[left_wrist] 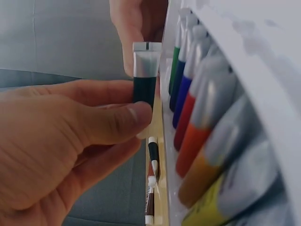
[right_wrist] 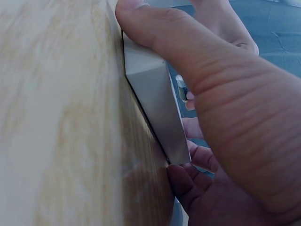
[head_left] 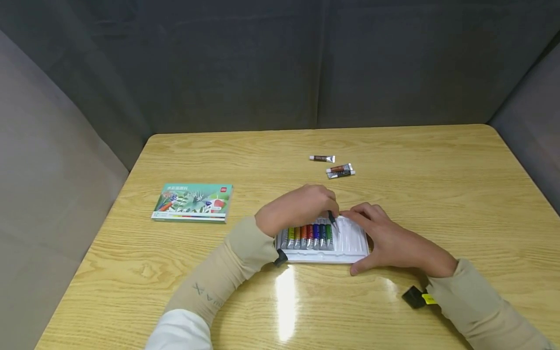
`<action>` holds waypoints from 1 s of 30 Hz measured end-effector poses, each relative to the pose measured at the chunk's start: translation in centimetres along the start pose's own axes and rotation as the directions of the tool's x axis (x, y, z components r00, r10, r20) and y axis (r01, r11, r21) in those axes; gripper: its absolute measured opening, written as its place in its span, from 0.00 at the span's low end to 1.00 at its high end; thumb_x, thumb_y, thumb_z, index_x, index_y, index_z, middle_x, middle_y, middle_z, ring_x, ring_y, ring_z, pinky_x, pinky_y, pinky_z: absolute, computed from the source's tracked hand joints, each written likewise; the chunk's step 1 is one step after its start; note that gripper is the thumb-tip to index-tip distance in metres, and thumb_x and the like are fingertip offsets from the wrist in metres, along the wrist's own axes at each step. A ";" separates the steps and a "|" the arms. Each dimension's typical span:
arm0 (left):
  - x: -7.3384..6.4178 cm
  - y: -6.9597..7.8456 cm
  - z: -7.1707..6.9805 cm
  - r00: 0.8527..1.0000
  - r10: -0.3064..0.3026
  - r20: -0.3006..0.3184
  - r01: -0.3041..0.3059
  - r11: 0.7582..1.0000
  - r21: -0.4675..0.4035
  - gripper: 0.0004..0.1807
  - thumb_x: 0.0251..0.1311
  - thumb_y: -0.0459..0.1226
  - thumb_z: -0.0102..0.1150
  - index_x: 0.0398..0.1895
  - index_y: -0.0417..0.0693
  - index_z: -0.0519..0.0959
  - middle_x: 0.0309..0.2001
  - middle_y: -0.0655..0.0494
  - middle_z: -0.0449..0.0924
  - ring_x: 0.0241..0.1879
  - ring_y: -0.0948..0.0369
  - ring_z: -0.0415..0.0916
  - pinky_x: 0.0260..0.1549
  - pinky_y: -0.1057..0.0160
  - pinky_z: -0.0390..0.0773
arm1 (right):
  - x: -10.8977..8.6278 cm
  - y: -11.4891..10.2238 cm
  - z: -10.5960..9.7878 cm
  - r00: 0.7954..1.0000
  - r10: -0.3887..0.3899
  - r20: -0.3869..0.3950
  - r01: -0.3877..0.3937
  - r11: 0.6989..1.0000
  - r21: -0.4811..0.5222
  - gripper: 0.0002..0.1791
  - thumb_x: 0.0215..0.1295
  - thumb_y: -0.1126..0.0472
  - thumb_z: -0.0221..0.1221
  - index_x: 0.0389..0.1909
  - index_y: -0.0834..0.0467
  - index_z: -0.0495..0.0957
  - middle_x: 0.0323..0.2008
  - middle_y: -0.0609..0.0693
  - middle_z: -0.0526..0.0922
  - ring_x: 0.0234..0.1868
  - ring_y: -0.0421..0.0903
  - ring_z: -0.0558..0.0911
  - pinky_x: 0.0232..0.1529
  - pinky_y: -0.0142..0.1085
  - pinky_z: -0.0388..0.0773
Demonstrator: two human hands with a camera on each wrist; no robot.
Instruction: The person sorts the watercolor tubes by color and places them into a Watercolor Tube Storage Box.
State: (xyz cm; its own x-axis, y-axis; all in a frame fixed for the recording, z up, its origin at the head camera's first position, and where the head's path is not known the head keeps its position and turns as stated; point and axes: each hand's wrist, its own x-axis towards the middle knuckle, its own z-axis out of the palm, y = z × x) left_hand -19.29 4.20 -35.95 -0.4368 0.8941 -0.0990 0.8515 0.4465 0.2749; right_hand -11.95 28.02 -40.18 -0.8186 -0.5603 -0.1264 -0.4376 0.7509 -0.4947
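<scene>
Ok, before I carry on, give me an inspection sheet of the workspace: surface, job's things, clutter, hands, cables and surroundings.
Surface: wood-grain table, with glare in front of the tray.
Job's things: white tray holding a row of paint tubes, yellow through green; one dark tube in hand; three loose tubes beyond the tray, two of them together.
Clutter: illustrated box lying flat, left of the tray.
Left hand: pinches the dark tube above the tray.
Right hand: grips the tray's right end.
Cables: nothing seen.
Surroundings: dark cloth behind, grey panels at the sides.
</scene>
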 end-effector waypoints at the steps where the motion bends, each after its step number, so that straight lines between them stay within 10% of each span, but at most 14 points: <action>1: 0.0 0.1 0.1 1.000 0.010 0.003 -0.010 1.000 -0.009 0.12 0.73 0.32 0.58 0.51 0.50 0.88 0.50 0.58 0.87 0.51 0.65 0.82 0.56 0.69 0.81 | 0.0 0.0 0.0 1.000 0.001 0.002 -0.001 1.000 0.001 0.67 0.40 0.24 0.74 0.77 0.55 0.62 0.68 0.54 0.65 0.68 0.54 0.64 0.65 0.58 0.75; 30: 0.4 1.6 1.2 0.997 0.052 0.058 -0.052 0.999 0.004 0.19 0.73 0.26 0.52 0.49 0.53 0.90 0.52 0.61 0.89 0.56 0.63 0.82 0.59 0.70 0.79 | 0.1 0.1 0.2 0.999 -0.031 -0.025 0.031 0.999 -0.016 0.66 0.40 0.24 0.74 0.76 0.56 0.64 0.66 0.53 0.66 0.65 0.53 0.64 0.62 0.56 0.75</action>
State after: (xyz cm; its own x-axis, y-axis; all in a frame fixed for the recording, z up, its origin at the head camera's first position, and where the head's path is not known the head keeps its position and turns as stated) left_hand -17.77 5.29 -36.72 -0.3744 0.9167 -0.1396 0.8743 0.3991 0.2762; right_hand -12.01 27.90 -40.43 -0.8134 -0.5748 -0.0896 -0.4687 0.7387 -0.4843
